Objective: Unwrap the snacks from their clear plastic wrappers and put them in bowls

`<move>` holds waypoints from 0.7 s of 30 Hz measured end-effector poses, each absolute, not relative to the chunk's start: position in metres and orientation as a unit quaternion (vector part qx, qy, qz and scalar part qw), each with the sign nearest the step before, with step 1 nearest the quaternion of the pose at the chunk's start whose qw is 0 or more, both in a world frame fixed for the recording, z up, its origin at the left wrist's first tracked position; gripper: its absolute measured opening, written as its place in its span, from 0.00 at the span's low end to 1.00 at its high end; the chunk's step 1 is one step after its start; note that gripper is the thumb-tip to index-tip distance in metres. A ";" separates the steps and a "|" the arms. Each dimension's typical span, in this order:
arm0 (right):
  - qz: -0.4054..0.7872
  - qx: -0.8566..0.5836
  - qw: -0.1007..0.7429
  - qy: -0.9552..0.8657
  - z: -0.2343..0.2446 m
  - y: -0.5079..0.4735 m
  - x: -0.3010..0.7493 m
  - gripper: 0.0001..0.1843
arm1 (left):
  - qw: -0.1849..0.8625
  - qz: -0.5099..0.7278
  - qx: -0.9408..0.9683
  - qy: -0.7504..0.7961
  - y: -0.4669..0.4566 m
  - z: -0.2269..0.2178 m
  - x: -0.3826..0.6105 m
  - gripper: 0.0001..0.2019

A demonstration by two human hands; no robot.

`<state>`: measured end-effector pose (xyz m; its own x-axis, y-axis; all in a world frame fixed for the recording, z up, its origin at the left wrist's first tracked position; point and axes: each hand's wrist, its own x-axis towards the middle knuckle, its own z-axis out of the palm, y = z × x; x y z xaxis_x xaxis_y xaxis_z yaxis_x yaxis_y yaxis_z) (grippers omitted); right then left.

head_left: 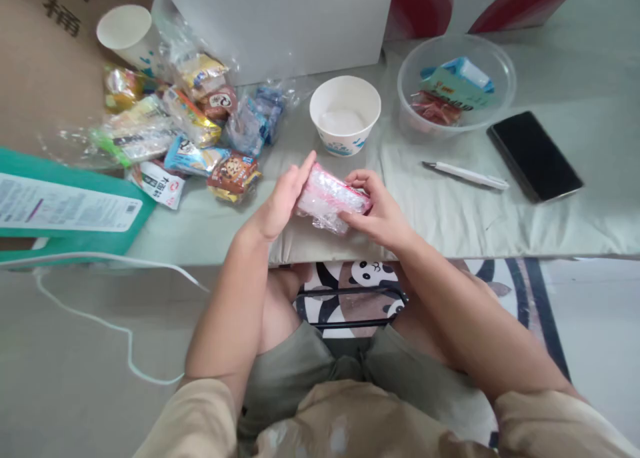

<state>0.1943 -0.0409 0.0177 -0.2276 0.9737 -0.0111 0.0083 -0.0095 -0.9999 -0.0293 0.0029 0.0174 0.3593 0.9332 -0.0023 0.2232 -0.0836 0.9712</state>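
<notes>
A pink and clear plastic-wrapped packet (330, 198) is between my hands above the table's near edge. My right hand (377, 208) grips its right end, thumb below and fingers on top. Against the packet's left side rests my left hand (285, 201), fingers stretched out and flat. What lies inside the shiny wrap I cannot make out. Just beyond my hands stands a white paper bowl (345, 128) with a blue pattern. To the left lies a brown cookie packet (234, 176) among several wrapped snacks.
At the right are a clear plastic tub (407, 105) holding packets, a white pen (467, 175) and a black phone (536, 155). A paper cup (127, 35) stands far left. A green box (75, 198) and a white cable (130, 341) are at the left.
</notes>
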 end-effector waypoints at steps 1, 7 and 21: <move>0.546 -0.447 0.436 -0.560 0.017 -0.042 0.193 0.28 | 0.516 0.364 0.645 0.429 0.004 0.015 -0.030 0.30; 0.546 -0.486 0.451 -0.511 0.014 -0.049 0.184 0.27 | 0.455 0.476 0.639 0.397 -0.004 0.011 -0.011 0.25; 0.349 -0.525 0.451 -0.632 0.020 -0.039 0.229 0.15 | 0.296 0.356 0.763 0.451 0.001 0.023 0.017 0.13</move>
